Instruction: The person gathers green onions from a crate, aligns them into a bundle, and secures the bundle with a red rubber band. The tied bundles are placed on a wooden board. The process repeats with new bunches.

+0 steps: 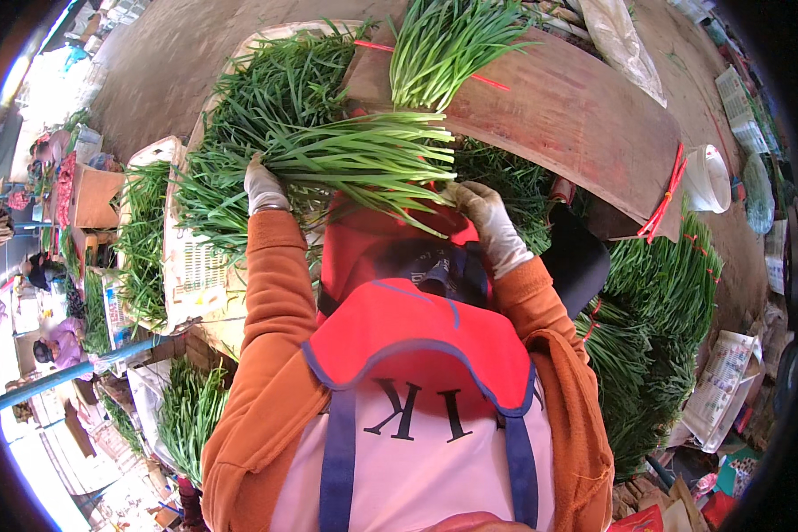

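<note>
My left hand (pixel 265 186), in a whitish glove, grips the leafy end of a loose bunch of garlic chives (pixel 366 146) held level over my lap. At the pale stem ends is my right hand (pixel 482 216), in a soiled white glove, its fingers curled against the tips; whether it pinches a stem cannot be told. Beneath and behind the bunch, a basket (pixel 189 276) is heaped with dark green leaves. Another bunch of chives (pixel 439 60) lies on a brown board (pixel 572 113), across a red tie (pixel 489 82). More red ties (pixel 665 193) hang over the board's right end.
Tied chive bundles (pixel 665 286) are piled at the right, near a white bucket (pixel 707 178). A second filled basket (pixel 174 149) stands at the left, by a blue pole (pixel 80 374). People (pixel 66 342) are seated farther off at the left.
</note>
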Action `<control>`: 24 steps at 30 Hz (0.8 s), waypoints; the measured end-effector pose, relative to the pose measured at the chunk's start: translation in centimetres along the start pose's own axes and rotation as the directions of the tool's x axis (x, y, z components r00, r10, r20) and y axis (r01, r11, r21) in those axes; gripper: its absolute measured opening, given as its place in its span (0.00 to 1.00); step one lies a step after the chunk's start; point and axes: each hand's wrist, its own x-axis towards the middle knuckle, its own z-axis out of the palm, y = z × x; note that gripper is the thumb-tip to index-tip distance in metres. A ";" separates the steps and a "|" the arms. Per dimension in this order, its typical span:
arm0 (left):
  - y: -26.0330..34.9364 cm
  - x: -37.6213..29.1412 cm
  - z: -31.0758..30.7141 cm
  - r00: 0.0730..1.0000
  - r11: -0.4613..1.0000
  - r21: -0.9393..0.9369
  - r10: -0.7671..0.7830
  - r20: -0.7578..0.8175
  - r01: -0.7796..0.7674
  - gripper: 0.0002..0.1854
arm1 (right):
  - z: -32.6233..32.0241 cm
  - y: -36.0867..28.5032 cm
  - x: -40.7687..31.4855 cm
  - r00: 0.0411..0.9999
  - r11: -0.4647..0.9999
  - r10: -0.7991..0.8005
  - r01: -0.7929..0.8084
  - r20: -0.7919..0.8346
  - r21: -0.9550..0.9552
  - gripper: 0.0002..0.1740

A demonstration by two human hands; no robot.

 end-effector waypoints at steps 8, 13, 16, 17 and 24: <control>-0.7 -1.7 0.2 0.995 0.995 -0.083 0.061 0.084 -0.054 0.28 | -2.9 -4.7 -2.6 0.998 0.955 -0.058 0.067 0.041 -0.290 0.34; -0.1 -5.9 2.0 0.994 0.998 -0.040 0.058 0.094 -0.054 0.28 | 3.5 -3.3 -0.1 0.964 0.951 0.007 -0.090 0.268 0.297 0.26; 0.2 -8.4 2.6 0.978 0.988 -0.109 0.129 0.166 -0.111 0.27 | 4.3 -2.4 0.3 0.998 0.985 0.023 -0.034 0.066 0.170 0.23; 0.1 -8.9 2.8 0.974 0.985 -0.122 0.142 0.174 -0.122 0.26 | 4.1 -2.3 0.2 0.997 0.980 0.032 -0.045 0.073 0.194 0.22; 0.5 -8.9 3.4 0.947 0.978 -0.178 0.160 0.280 -0.113 0.24 | -3.5 -5.9 -3.5 0.969 0.965 -0.236 0.226 -0.065 -0.133 0.17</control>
